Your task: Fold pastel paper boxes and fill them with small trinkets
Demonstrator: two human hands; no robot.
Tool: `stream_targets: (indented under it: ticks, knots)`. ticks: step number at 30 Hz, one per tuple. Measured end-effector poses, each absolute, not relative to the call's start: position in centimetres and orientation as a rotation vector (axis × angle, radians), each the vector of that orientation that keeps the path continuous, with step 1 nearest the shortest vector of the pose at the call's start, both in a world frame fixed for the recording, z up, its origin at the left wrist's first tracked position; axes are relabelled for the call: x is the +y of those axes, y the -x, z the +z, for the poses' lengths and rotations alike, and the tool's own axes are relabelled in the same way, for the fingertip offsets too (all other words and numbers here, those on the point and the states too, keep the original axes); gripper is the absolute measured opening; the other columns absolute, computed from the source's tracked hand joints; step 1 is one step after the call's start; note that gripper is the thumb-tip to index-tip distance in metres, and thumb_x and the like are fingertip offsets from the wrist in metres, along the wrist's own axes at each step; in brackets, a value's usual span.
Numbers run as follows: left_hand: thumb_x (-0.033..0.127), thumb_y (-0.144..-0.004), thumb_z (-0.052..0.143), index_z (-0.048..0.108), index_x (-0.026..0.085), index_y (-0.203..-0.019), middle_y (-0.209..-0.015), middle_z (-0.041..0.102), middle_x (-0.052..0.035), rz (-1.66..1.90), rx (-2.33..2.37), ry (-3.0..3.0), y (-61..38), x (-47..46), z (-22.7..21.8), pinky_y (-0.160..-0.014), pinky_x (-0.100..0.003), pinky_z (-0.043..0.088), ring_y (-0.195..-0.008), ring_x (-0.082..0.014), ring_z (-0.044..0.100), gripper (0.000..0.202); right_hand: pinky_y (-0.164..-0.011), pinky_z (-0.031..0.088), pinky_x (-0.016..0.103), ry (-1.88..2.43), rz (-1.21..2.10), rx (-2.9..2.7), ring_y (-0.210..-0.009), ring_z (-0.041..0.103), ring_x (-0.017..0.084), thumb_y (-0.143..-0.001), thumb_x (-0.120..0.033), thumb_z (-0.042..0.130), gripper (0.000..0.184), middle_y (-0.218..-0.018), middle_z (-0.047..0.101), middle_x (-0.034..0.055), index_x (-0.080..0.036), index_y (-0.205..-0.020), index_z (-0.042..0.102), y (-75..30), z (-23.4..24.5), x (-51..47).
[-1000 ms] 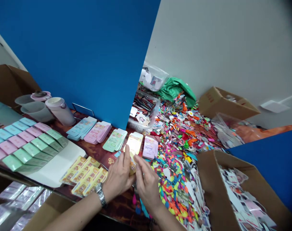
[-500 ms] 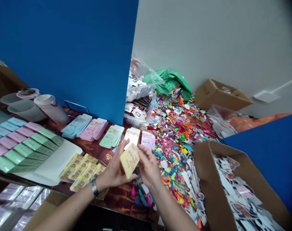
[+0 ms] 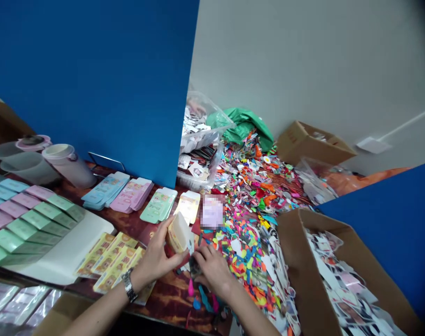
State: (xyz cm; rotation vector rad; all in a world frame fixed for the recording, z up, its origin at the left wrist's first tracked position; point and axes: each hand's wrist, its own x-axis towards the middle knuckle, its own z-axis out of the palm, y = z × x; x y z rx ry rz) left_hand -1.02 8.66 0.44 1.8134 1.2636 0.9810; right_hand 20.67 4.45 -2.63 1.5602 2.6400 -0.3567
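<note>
My left hand [image 3: 156,258] is closed round a small yellow carton [image 3: 176,238], tilted so that its white inside shows at the open end. Just right of the carton, my right hand [image 3: 214,270] has its fingers curled together. At those fingertips is a small dark and pale piece [image 3: 193,261], too blurred to name. Several finished yellow cartons [image 3: 107,256] lie beside my left wrist. Beyond my hands stand flat carton stacks in blue [image 3: 105,190], pink [image 3: 131,195], green [image 3: 158,205] and yellow [image 3: 187,206], with a blurred-out purple one [image 3: 212,212] at the right.
Folded blue, pink and green boxes [image 3: 33,226] stand in rows on a white board [image 3: 82,242] at left. Colourful small pieces [image 3: 247,252] cover the table's right side. A cardboard box [image 3: 299,261] of cut-outs borders it. A blue partition [image 3: 93,93] rises behind.
The yellow carton, shown flat face up between both hands, now has its open end showing in my left hand. My right hand has come off it and moved lower.
</note>
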Motion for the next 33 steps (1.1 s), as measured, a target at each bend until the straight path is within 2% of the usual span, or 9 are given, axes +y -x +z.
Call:
stream_targets:
  ticks: [4, 7, 11, 13, 16, 19, 24, 28, 33]
  knots:
    - [0.033, -0.08, 0.065, 0.025, 0.02, -0.143, -0.142, 0.047, -0.018, 0.978, 1.282, -1.858, 0.6, 8.6, 0.3, -0.106, -0.052, 0.043, -0.13, -0.0332, 0.05, 0.076, -0.076, 0.055, 0.038, -1.551, -0.248, 2.705, -0.095, 0.063, 0.029, -0.071, -0.03, 0.082, 0.037, -0.102, 0.069, 0.0087, -0.019, -0.102, 0.064, -20.8, -3.1, 5.0]
    - [0.027, -0.079, 0.064, 0.029, 0.022, -0.14, -0.138, 0.05, -0.0153, 0.969, 1.275, -1.887, 0.7, 8.8, 0.4, -0.103, -0.049, 0.046, -0.126, -0.0308, 0.053, 0.071, -0.074, 0.053, 0.032, -1.596, -0.425, 2.829, -0.087, 0.065, 0.024, -0.081, -0.017, 0.069, 0.012, -0.09, 0.071, 0.0049, -0.02, -0.092, 0.065, -22.1, -1.3, 5.5]
    - [0.026, -0.078, 0.063, 0.036, 0.021, -0.132, -0.128, 0.057, -0.0133, 0.967, 1.316, -1.856, 0.8, 8.8, 0.2, -0.098, -0.048, 0.05, -0.117, -0.0289, 0.06, 0.061, -0.067, 0.05, 0.027, -1.922, -0.982, 2.97, -0.076, 0.064, 0.017, -0.092, -0.019, 0.054, 0.027, -0.087, 0.068, 0.0007, -0.027, -0.117, 0.062, -24.3, 3.6, 6.0]
    - [0.029, -0.078, 0.064, 0.038, 0.02, -0.129, -0.123, 0.06, -0.0125, 0.961, 1.343, -1.823, 0.6, 8.8, 0.0, -0.094, -0.047, 0.052, -0.112, -0.0287, 0.062, 0.058, -0.059, 0.049, 0.026, -2.319, -1.162, 2.949, -0.065, 0.061, 0.016, -0.095, -0.025, 0.051, 0.036, -0.079, 0.064, -0.0002, -0.027, -0.132, 0.053, -24.7, 5.6, 6.2]
    - [0.031, -0.076, 0.067, 0.041, 0.02, -0.126, -0.118, 0.062, -0.0108, 0.93, 1.359, -1.813, -0.3, 8.6, -0.1, -0.092, -0.047, 0.053, -0.108, -0.0287, 0.064, 0.058, -0.058, 0.051, 0.027, -2.898, -1.352, 2.813, -0.061, 0.06, 0.015, -0.097, -0.031, 0.049, 0.041, -0.083, 0.064, 0.002, -0.025, -0.137, 0.048, -23.5, 6.9, 6.5]
    - [0.035, -0.076, 0.069, 0.043, 0.02, -0.125, -0.114, 0.064, -0.0094, 0.897, 1.341, -1.828, -1.2, 8.4, -0.1, -0.088, -0.045, 0.055, -0.104, -0.0284, 0.066, 0.058, -0.068, 0.055, 0.032, -2.958, -1.164, 2.932, -0.073, 0.065, 0.017, -0.095, -0.029, 0.052, 0.035, -0.103, 0.066, 0.0071, -0.026, -0.13, 0.055, -21.5, 6.4, 6.7]
    - [0.045, -0.076, 0.07, 0.044, 0.021, -0.123, -0.111, 0.066, -0.0088, 0.884, 1.379, -1.827, -1.4, 8.4, -0.9, -0.084, -0.044, 0.057, -0.1, -0.0287, 0.067, 0.06, -0.082, 0.053, 0.034, -2.646, -0.72, 3.165, -0.094, 0.065, 0.02, -0.095, -0.019, 0.05, 0.033, -0.106, 0.067, 0.007, -0.027, -0.126, 0.059, -20.2, 4.9, 7.0]
    - [0.043, -0.075, 0.071, 0.044, 0.021, -0.124, -0.112, 0.066, -0.0099, 0.884, 1.404, -1.89, -1.5, 8.5, -1.9, -0.086, -0.047, 0.057, -0.103, -0.0302, 0.066, 0.06, -0.082, 0.053, 0.033, -2.533, -0.623, 3.194, -0.094, 0.063, 0.02, -0.095, -0.017, 0.048, 0.036, -0.102, 0.066, 0.0067, -0.028, -0.128, 0.059, -20.6, 4.2, 6.9]
    - [0.041, -0.078, 0.067, 0.045, 0.022, -0.126, -0.118, 0.063, -0.0115, 0.914, 1.356, -1.996, -2.3, 8.6, -2.3, -0.09, -0.049, 0.055, -0.108, -0.0305, 0.064, 0.057, -0.077, 0.053, 0.034, -2.27, -0.521, 3.231, -0.089, 0.059, 0.021, -0.09, -0.026, 0.056, 0.023, -0.096, 0.057, 0.0092, -0.023, -0.108, 0.072, -20.6, 3.5, 6.2]
